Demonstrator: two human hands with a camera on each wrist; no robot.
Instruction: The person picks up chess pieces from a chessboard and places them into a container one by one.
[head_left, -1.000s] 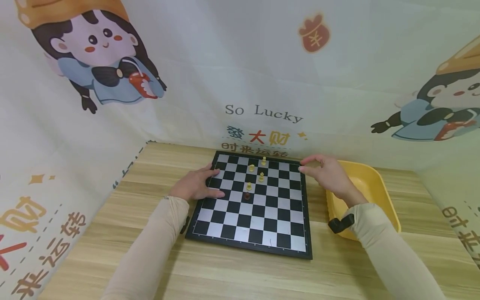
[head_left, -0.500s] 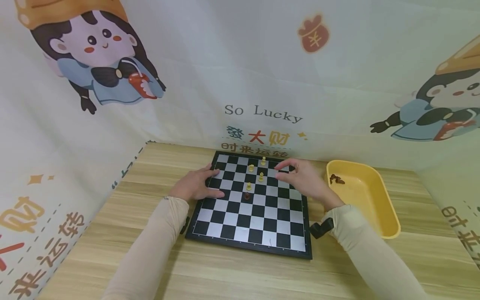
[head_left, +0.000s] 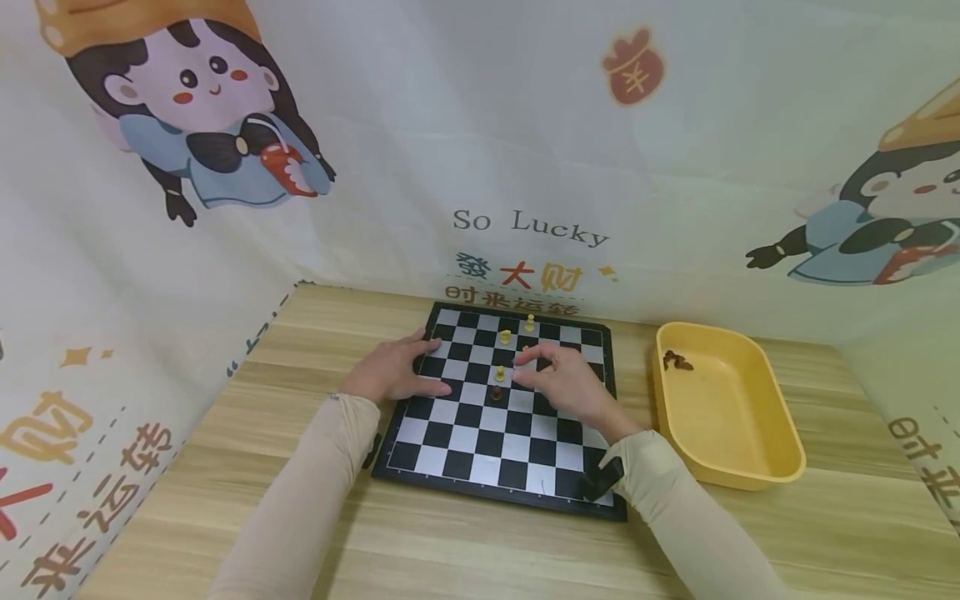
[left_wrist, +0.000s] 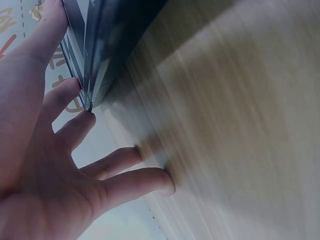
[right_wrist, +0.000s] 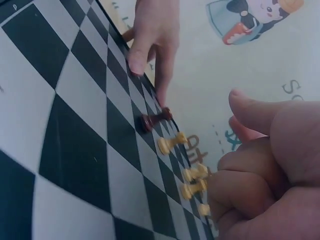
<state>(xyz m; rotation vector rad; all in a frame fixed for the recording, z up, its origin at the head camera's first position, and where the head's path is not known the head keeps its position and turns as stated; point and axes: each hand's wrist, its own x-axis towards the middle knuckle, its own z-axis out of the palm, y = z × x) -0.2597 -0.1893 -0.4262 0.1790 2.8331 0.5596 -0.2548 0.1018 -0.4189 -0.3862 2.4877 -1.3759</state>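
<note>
On the chessboard (head_left: 480,442) stand several pale yellow chess pieces, among them a pale piece (head_left: 500,373) right in front of the right hand's fingertips. Just nearer than it is a dark red-brown chess piece (right_wrist: 156,119). My right hand (head_left: 566,383) hovers over the board, thumb and index finger apart with nothing visible between them, the other fingers folded in. It partly hides one pale piece (head_left: 526,349). My left hand (head_left: 393,367) rests at the board's left edge with fingers spread; the left wrist view shows some fingertips (left_wrist: 165,185) at the wooden tabletop.
A yellow plastic tray (head_left: 787,433) stands right of the board, with several dark brown pieces (head_left: 677,361) in its far left corner. Farther back on the board are a pale knight-like piece (head_left: 506,337) and another pale piece (head_left: 530,322). A printed cloth (head_left: 375,167) hangs behind.
My right hand has moved left from beside the tray's far left corner to above the middle of the board, uncovering the dark pieces in the tray. The left hand stays put.
</note>
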